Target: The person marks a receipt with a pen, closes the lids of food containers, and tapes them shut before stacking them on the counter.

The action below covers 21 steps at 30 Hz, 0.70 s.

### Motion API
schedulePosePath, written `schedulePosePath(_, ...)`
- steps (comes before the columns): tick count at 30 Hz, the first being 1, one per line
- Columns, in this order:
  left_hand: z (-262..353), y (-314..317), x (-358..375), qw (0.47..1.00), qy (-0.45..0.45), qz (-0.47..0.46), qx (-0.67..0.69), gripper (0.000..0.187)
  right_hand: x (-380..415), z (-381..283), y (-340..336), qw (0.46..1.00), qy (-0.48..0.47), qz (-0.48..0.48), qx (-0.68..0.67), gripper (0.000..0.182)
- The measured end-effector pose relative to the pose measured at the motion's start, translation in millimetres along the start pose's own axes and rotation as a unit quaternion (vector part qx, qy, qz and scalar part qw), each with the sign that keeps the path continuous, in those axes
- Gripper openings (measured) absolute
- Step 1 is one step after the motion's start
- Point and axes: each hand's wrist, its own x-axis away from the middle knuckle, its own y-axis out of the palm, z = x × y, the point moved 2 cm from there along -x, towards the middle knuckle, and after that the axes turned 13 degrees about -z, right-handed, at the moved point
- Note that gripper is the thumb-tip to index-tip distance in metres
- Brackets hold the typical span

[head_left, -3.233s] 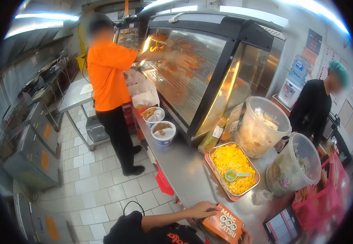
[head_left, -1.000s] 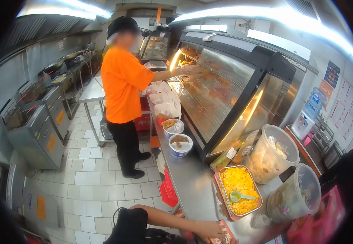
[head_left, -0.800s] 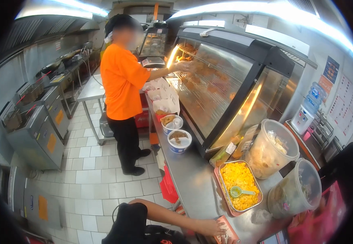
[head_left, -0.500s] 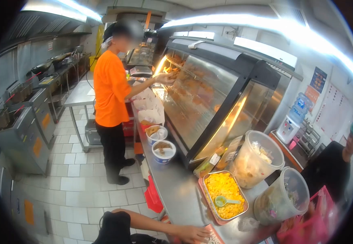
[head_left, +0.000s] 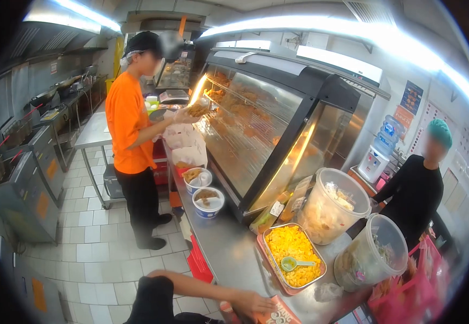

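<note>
My left hand (head_left: pixel 255 303) reaches in from the bottom, its fingers bent over the edge of an orange box (head_left: pixel 283 313) with white lettering. The box lies at the steel counter's near end, partly cut off by the frame. Just beyond it is a tray of yellow corn-like food (head_left: pixel 294 249) with a pale green scoop (head_left: pixel 297 263) in it. A small clear plastic bag (head_left: pixel 328 292) lies right of the box. My right hand is out of view.
A person in orange (head_left: pixel 129 119) holds fried food beside the glass display case (head_left: pixel 256 129). Two white-blue tubs (head_left: pixel 208 209) stand on the counter (head_left: pixel 226 243). Large clear containers (head_left: pixel 334 224) and pink bags (head_left: pixel 412 286) are at right. Another person in black (head_left: pixel 415 191) stands behind.
More of the orange box shows under my left hand. The person in orange has drawn a hand back from the case with food. The person in black is now more fully visible.
</note>
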Motion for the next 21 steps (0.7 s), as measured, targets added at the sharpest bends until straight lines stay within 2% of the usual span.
schedulePosePath(2,-14,11,-3,0.988,0.080,-0.120,-0.061,0.053,-4,-1,-4,1.000,-0.002,-0.008,0.000,0.036)
schedulePosePath(3,-16,14,-2,0.988,0.078,-0.119,-0.056,0.053,-4,1,-4,1.000,-0.006,-0.013,0.005,0.036)
schedulePosePath(5,-16,18,-1,0.968,0.137,-0.060,-0.201,0.058,-1,6,-1,1.000,-0.011,-0.015,0.003,0.035)
schedulePosePath(6,-16,21,0,0.968,0.137,-0.059,-0.200,0.058,0,9,1,1.000,-0.017,-0.012,0.002,0.035)
schedulePosePath(8,-12,17,1,0.989,0.115,0.010,-0.093,0.057,1,13,5,1.000,-0.022,-0.001,0.007,0.034)
schedulePosePath(9,-10,16,4,0.989,0.117,0.009,-0.093,0.057,2,13,6,1.000,-0.027,0.010,0.012,0.034)
schedulePosePath(11,8,-8,2,0.986,-0.049,-0.126,0.101,0.049,-2,5,3,0.999,-0.025,0.018,0.021,0.033)
schedulePosePath(12,18,-9,3,0.985,-0.037,-0.135,0.104,0.049,-4,-1,1,0.999,-0.017,0.030,0.031,0.033)
schedulePosePath(14,30,-8,4,0.987,-0.097,-0.023,0.124,0.050,-5,-7,-1,0.998,0.007,0.050,0.037,0.032)
schedulePosePath(15,36,-4,4,0.988,-0.063,-0.049,0.135,0.050,-2,-7,0,0.997,0.014,0.058,0.040,0.031)
schedulePosePath(17,39,3,8,0.991,-0.098,0.032,0.081,0.050,11,-5,9,0.991,0.063,0.100,0.068,0.031)
schedulePosePath(18,40,12,10,0.993,-0.067,0.008,0.094,0.050,17,-3,16,0.987,0.074,0.110,0.086,0.030)
schedulePosePath(20,41,21,15,0.990,-0.115,0.083,0.008,0.045,26,-1,25,0.980,0.115,0.129,0.098,0.029)
schedulePosePath(21,39,23,15,0.992,-0.099,0.073,0.017,0.045,24,-3,22,0.980,0.100,0.139,0.106,0.029)
